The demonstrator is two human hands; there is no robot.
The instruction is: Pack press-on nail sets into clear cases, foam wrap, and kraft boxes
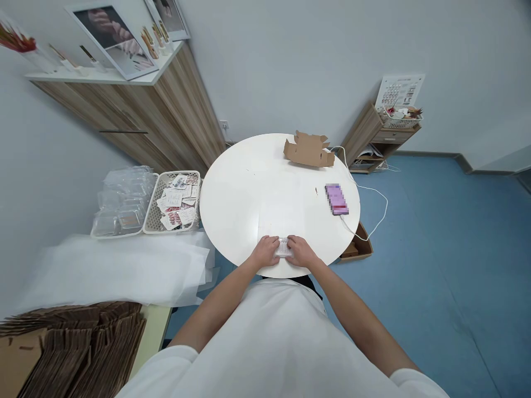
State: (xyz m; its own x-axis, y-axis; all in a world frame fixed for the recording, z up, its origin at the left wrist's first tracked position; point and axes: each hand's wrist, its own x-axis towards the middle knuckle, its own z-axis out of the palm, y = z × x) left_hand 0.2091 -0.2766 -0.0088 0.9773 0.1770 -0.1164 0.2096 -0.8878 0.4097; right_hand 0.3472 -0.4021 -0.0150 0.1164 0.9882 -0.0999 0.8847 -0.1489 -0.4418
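Note:
Near the front edge of the round white table (236,199), a small clear plastic case (283,247) lies between my two hands. My left hand (266,251) grips its left end with bent fingers. The right end is held by my right hand (300,251), thumb toward me and fingers on the far side. What the case contains is too small to make out. Just beyond it, a thin whitish sheet (281,213) seems to lie flat on the tabletop, its edges faint.
An unfolded cardboard box (309,150) lies at the table's back, with a phone (337,199) on a white cable at right. At left stand a basket of cards (148,221), clear plastic boxes (124,202), white sheets (116,268) and stacked flat cardboard (78,348).

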